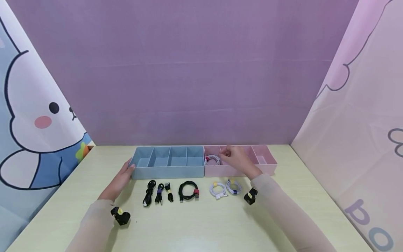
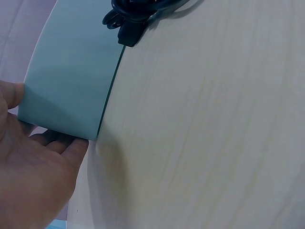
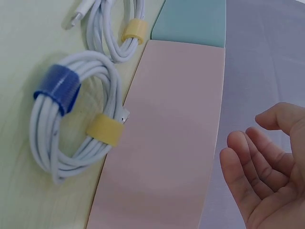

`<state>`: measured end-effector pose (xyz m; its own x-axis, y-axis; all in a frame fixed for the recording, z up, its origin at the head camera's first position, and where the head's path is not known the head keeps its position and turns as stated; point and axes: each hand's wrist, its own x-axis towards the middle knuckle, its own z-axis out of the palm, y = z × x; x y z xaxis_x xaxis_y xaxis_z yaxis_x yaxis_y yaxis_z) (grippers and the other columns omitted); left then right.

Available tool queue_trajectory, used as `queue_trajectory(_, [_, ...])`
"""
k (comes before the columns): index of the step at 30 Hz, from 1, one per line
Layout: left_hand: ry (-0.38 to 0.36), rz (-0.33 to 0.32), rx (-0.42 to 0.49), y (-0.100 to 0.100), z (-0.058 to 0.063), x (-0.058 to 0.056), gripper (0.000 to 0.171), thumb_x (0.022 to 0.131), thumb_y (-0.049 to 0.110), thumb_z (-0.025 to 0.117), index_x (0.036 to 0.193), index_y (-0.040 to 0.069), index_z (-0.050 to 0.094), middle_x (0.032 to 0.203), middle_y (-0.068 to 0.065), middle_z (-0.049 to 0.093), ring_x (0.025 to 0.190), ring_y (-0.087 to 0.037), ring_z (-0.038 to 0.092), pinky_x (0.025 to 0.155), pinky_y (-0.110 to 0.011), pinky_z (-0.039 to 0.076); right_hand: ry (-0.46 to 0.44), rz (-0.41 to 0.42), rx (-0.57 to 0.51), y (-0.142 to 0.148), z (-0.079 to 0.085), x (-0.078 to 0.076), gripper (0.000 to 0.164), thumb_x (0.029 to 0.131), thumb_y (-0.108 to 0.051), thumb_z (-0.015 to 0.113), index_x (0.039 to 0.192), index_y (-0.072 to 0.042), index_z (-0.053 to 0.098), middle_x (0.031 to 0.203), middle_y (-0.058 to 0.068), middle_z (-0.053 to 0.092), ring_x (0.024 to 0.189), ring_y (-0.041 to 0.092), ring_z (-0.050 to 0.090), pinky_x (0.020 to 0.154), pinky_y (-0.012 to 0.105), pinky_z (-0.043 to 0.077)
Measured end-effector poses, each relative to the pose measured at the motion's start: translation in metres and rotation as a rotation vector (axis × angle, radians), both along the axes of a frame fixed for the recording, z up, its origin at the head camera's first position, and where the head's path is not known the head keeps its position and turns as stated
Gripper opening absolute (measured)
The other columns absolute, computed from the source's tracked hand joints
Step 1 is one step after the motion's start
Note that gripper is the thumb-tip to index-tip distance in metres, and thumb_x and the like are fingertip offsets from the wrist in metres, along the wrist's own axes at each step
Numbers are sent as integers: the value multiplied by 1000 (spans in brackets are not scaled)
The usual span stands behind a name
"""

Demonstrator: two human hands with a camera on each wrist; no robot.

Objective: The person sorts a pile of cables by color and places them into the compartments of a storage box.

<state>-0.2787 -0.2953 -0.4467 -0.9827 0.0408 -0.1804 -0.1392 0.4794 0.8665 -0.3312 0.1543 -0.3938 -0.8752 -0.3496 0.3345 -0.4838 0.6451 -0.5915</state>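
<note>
Right hand [image 1: 237,159] is over the pink box [image 1: 217,172], fingertips just right of its leftmost slot, fingers loosely curved around nothing; a white cable [image 1: 217,159] with a red tie sits in that slot, two white coils [image 1: 224,190] on the table [image 1: 195,227] in front. Left hand [image 1: 121,180] rests against the blue box's [image 1: 170,172] outer end, not wrapped round it; worth holding there against sliding. I'd pinch each coil near its tie, tuck the plug in, lower it clear of the dividers.
</note>
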Motion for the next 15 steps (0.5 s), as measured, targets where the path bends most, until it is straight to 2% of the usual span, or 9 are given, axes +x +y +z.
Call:
queue_trajectory(10, [13,-7,6,0,0,1,71,109,49,21,159,14,-15,164,-21,-15,148,-44,-14,115,-67,-1,-45,-18,-3,5,2,9,22,95,-19,71,103,0,74,88,3,72,79,16,64,71,30,56])
queue_trajectory(15, [18,-7,2,0,0,1,71,109,49,21,159,14,-15,164,-21,-15,148,-44,-14,115,-68,0,-34,-20,-1,8,-1,10,17,92,-13,71,102,1,74,86,3,71,78,16,63,71,30,55])
